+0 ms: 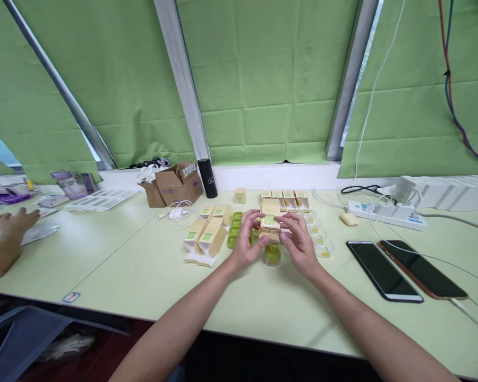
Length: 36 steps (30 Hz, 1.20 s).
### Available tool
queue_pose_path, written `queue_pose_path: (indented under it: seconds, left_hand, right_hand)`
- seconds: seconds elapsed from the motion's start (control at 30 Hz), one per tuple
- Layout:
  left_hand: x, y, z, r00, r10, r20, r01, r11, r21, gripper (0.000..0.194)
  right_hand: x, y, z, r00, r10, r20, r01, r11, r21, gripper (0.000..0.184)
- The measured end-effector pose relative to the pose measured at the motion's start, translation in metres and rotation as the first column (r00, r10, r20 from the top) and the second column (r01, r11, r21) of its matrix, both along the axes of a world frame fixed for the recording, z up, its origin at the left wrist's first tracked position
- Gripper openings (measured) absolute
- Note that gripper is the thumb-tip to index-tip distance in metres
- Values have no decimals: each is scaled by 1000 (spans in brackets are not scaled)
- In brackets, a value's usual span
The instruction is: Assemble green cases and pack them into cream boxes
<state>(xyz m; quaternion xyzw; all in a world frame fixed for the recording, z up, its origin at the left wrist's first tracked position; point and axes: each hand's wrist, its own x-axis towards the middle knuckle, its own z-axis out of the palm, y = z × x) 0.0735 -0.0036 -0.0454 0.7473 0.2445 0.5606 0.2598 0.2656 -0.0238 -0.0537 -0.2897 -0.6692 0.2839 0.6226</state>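
Between my left hand (246, 241) and my right hand (301, 245) is a small tan carton (270, 222) with a green-and-white label. The fingers of both hands grip its sides, and a flap hangs at its near end. Just below the carton a small clear jar with a green lid (272, 254) stands on the table. Several green lids or green-topped containers (234, 231) sit in rows left of my left hand, partly hidden by it. Clear containers with yellow spots (323, 246) line up beyond my right hand. Several open tan cartons (212, 240) lie to the left.
More small cartons (290, 200) stand at the back, with a single carton (239, 196) nearby. Right are two phones (384, 270), a power strip (386, 214) and trailing cables. A cardboard box (179, 185) and black bottle (207, 179) stand back left. Another person's hand (19, 225) works far left.
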Motion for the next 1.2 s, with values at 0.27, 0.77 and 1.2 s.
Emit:
queue_pose_path:
  seconds: [0.27,0.77,1.2]
  left_hand:
    - [1,-1,1,998,-32,61,36,997,-70,46]
    - [-1,1,0,999,-6,53,10,997,-80,46]
    - [0,0,0,999,31,42,-28,997,-69,43]
  right_hand:
    - [0,-3,1,1000,18,26,-18,999,29,36]
    - [-1,-3,-1,998,30,46,-32,998,51,36]
    - [-5,-6,1,998,15,57,-18,998,62,37]
